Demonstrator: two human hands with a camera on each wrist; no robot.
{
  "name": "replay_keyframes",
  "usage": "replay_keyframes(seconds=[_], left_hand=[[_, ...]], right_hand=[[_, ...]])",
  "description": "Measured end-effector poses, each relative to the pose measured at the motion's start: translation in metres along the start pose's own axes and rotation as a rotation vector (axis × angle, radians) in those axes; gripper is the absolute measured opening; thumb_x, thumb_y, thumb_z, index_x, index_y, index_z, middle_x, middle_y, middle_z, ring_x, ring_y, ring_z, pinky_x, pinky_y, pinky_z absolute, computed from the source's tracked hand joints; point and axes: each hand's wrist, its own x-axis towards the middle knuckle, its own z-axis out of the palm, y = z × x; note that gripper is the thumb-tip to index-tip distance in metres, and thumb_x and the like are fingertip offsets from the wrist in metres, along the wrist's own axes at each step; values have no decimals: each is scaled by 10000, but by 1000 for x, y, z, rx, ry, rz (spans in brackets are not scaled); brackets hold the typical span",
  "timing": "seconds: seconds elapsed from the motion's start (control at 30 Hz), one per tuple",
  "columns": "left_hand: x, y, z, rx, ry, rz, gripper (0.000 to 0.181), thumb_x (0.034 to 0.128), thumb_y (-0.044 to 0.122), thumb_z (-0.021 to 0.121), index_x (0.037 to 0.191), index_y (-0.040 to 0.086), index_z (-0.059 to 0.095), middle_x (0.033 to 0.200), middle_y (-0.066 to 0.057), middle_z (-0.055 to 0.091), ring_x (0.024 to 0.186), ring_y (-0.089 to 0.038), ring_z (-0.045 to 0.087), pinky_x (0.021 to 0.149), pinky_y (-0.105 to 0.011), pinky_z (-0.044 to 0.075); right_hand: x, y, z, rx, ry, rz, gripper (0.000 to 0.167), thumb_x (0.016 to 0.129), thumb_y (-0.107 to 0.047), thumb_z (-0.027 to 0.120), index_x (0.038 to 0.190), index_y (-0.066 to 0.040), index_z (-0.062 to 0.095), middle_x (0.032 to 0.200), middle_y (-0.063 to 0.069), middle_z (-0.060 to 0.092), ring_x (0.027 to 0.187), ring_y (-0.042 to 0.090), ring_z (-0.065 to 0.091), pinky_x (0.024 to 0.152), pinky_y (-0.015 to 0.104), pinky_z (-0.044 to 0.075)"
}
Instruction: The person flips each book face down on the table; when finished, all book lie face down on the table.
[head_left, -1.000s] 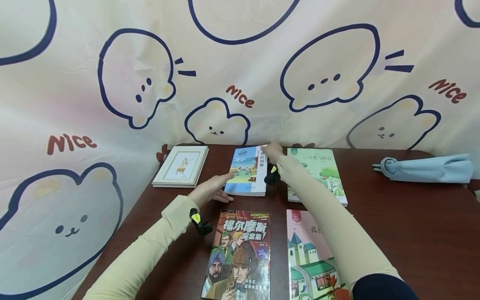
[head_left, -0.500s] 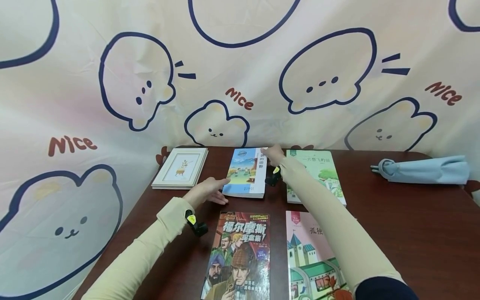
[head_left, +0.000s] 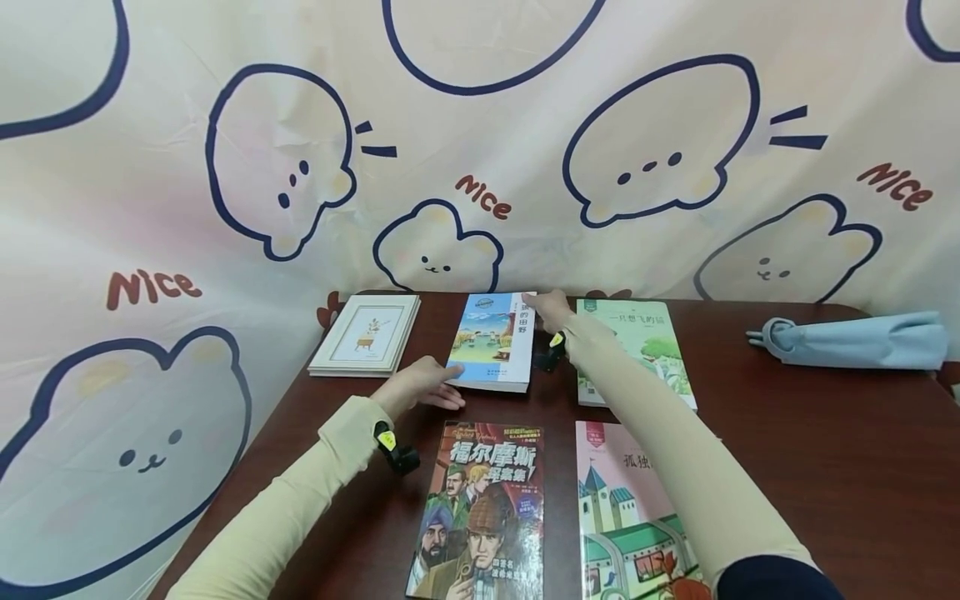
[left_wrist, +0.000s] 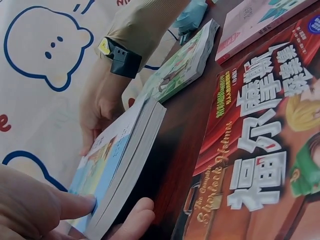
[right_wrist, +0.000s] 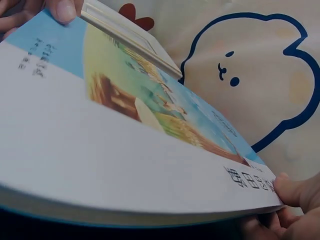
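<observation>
A blue-covered book [head_left: 491,342] with a white spine-side strip lies at the back middle of the table, between both hands. At its lower left corner is my left hand [head_left: 420,385]; in the left wrist view, the thumb [left_wrist: 77,205] presses the cover and the fingers are at the page edge below. My right hand [head_left: 553,310] pinches the upper right corner, thumb [right_wrist: 290,190] on top and fingers underneath in the right wrist view. The page edges [left_wrist: 132,165] face the left wrist camera, with a line running along them. Parts of the left fingers are hidden beneath the book.
White picture frames [head_left: 365,335] sit to the left, apparently stacked. A green book [head_left: 645,333] lies to the right, partly under my right forearm. Nearer lie a detective comic-style book [head_left: 480,508] and a pink book [head_left: 615,500]. A folded light-blue umbrella [head_left: 855,340] is far right.
My left hand has slid down along the book's left side to its lower left corner, thumb now on the cover there. The right hand stays at the upper right corner.
</observation>
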Motion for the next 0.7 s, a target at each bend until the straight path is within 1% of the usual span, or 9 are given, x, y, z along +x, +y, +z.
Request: replay_keyframes(seconds=[0.07,0.13,0.2,0.27,0.37,0.47,0.57,0.7], left_hand=[[0,0,1,-5,-5,2,585,1039,249,456,1408,-175,291,1066,-277,658,773,-194,724,813,-340,580],[-1,0,2,-16,-7,4,578,1037,241,462,1411,-167,295,1060,-275,666,747,-169,717,806,-333,582],[0,0,5,-38,-8,15,569,1037,228,462,1406,-173,296,1054,-277,666,737,-160,714,804,-331,582],[0,2,8,-64,2,19,542,1034,216,470,1390,-169,333,1045,-269,670,734,-157,713,799,-325,583],[0,4,11,-97,27,27,493,1029,208,481,1350,-157,400,1063,-276,668,733,-157,715,793,-324,584],[0,5,13,-110,55,25,467,1025,208,491,1332,-140,434,1084,-283,664,736,-163,717,789,-327,584],[0,6,12,-121,63,20,465,1026,205,489,1334,-139,434,1084,-285,664,749,-174,721,791,-328,584],[-1,5,11,-136,52,32,464,1028,197,483,1340,-140,420,1071,-289,673,768,-185,725,803,-337,581]], right_hand=[[-1,-1,0,8,5,-4,481,991,-166,551,1434,-78,386,1289,150,477,954,241,516,784,381,470],[-2,-2,-1,-1,4,-9,477,986,-169,561,1428,-86,400,1248,147,494,925,237,534,768,375,478],[-1,-2,-3,-19,3,-15,485,983,-179,569,1429,-97,400,1255,152,493,961,258,549,797,396,491],[-1,-3,-4,-47,2,-22,501,982,-197,571,1440,-103,390,1307,166,487,1055,295,554,860,435,503],[1,-3,-6,-88,-1,-33,525,988,-231,560,1468,-133,369,1410,163,443,1211,338,509,952,496,485],[0,-5,-6,-148,-12,-44,533,1003,-264,527,1494,-160,348,1476,153,404,1305,356,455,986,529,469],[-2,-7,-5,-212,-15,-52,524,1015,-276,496,1502,-161,341,1479,154,402,1311,359,451,979,531,474],[-5,-9,-3,-253,7,-61,503,1018,-269,491,1489,-146,366,1421,164,452,1241,357,505,952,514,493]])
